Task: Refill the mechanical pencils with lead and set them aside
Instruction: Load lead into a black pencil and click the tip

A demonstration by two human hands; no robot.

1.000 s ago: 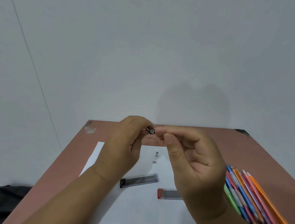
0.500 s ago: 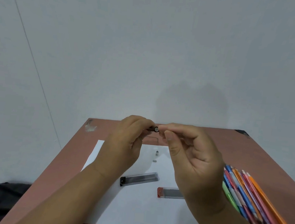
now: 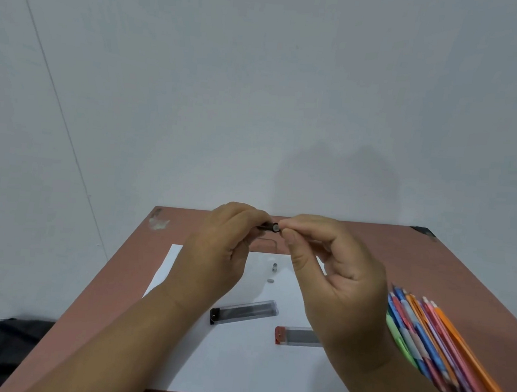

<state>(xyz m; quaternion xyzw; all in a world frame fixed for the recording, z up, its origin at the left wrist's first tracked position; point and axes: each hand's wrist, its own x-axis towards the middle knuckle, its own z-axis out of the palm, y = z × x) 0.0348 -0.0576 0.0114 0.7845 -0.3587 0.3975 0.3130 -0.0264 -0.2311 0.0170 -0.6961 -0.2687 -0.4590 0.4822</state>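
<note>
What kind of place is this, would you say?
Probably a plain desk set against a bare wall: a reddish-brown table, a white sheet with lead cases, and coloured pencils alongside.

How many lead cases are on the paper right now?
2. The black-capped lead case lies mid-sheet, below the left hand; the red-capped lead case lies nearer, its right end hidden behind the right hand.

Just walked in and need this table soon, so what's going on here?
A person is refilling a dark mechanical pencil. The left hand grips its barrel above the table while the right hand pinches at its open end, presumably feeding in lead too thin to see. Two clear plastic lead cases and two small grey pencil parts lie on a white paper sheet. A bunch of colourful pencils lies to the right.
</note>
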